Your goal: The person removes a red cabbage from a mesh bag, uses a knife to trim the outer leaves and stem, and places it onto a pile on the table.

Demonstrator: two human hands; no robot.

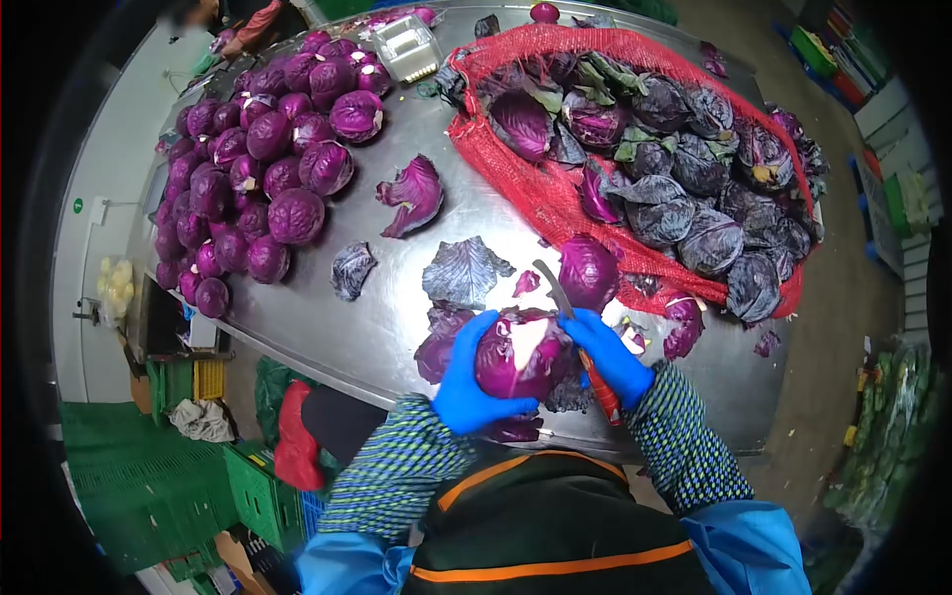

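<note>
My left hand (466, 387), in a blue glove, is wrapped round the left side of a red cabbage (516, 362) with a pale patch on its top. In my right hand (610, 355), also gloved in blue, is a knife (552, 286) with a curved dark blade. The blade points up and away from me, and its red handle sticks out below the palm. My right fingers are right at the cabbage's right side. Another red cabbage (587, 274) lies just beyond the knife. Loose outer leaves (462, 273) lie around the held cabbage.
Trimmed red cabbages (268, 139) are heaped at the left of the metal table (382, 322). A red mesh sack (506, 178) at the right spills untrimmed cabbages (699, 164). A clear plastic container (408, 48) sits at the back. Another person's arm (253, 28) shows at upper left.
</note>
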